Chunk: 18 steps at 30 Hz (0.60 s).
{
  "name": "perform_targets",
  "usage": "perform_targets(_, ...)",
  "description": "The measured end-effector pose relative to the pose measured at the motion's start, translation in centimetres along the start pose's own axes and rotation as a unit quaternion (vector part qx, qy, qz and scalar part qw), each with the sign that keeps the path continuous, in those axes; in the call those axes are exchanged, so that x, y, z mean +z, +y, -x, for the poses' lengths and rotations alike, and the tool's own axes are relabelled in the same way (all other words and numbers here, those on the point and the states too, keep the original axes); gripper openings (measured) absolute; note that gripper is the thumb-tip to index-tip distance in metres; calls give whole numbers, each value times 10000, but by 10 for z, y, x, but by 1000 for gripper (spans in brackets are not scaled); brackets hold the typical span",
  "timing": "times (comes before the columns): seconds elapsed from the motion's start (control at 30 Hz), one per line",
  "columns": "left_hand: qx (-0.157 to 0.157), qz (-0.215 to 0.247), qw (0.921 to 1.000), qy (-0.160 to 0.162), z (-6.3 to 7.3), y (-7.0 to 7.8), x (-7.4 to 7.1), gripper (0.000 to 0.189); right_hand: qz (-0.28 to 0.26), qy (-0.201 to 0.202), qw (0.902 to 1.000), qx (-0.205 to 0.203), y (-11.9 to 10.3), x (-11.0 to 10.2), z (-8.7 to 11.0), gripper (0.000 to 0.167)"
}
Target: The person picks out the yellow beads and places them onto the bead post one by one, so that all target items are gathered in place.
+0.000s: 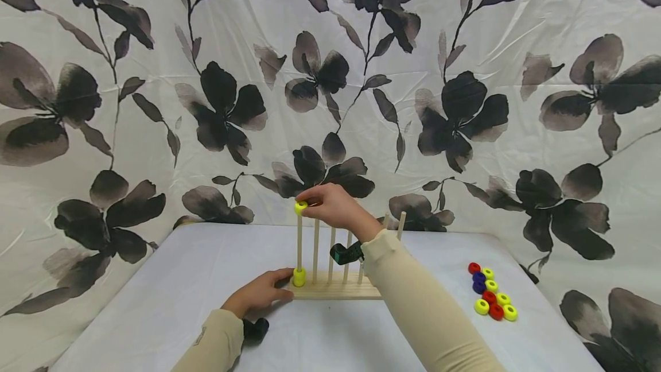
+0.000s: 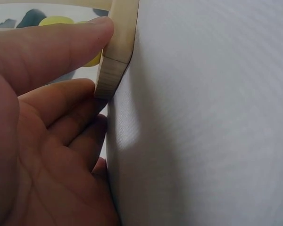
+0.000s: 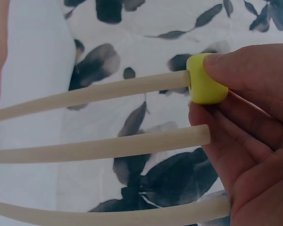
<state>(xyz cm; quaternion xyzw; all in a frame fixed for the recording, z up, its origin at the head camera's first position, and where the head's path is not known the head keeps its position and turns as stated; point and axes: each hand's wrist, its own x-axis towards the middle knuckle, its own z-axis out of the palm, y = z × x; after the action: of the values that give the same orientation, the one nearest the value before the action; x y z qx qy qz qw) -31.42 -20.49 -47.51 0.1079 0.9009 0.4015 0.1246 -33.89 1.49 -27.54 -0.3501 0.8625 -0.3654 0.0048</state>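
Right hand (image 1: 333, 204): thumb and fingers pinch a yellow bead (image 3: 205, 88) at the top of the leftmost peg (image 1: 299, 240), center of the head view. In the right wrist view, the peg tip meets the bead's near face. Left hand (image 1: 262, 291): thumb and fingers grip the left end of the wooden base (image 1: 338, 290), lower center of the head view. Upright pegs stand in a row along the base. Yellow beadwork (image 1: 299, 278) sits at the foot of the leftmost peg; whether it is one piece or two cannot be told.

Markings: a small dark mark (image 1: 200, 335) appears on the left sleeve (image 1: 214, 337); it is too small to read. A black wrist device (image 1: 345, 254) with a green patch is at the right wrist; any lettering on it is illegible.

Surface: the tabletop (image 1: 129, 297) is white, with a fine fabric-like texture in the left wrist view. Loose red, blue and yellow beads (image 1: 492, 286) lie clustered at the lower right of the head view.

Room: a white backdrop (image 1: 248, 22), creased and printed with black and gray-brown flowers, fills the upper frame behind the table.
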Motion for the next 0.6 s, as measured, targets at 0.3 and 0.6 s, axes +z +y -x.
perform_targets(0.3,-11,26,10000,10,1,1,2,68,543,-51,9984,-158,0,5,-1,33)
perform_targets(0.6,70,-8,10000,-6,0,-2,2,68,789,-61,9968,-127,-3,7,1,32)
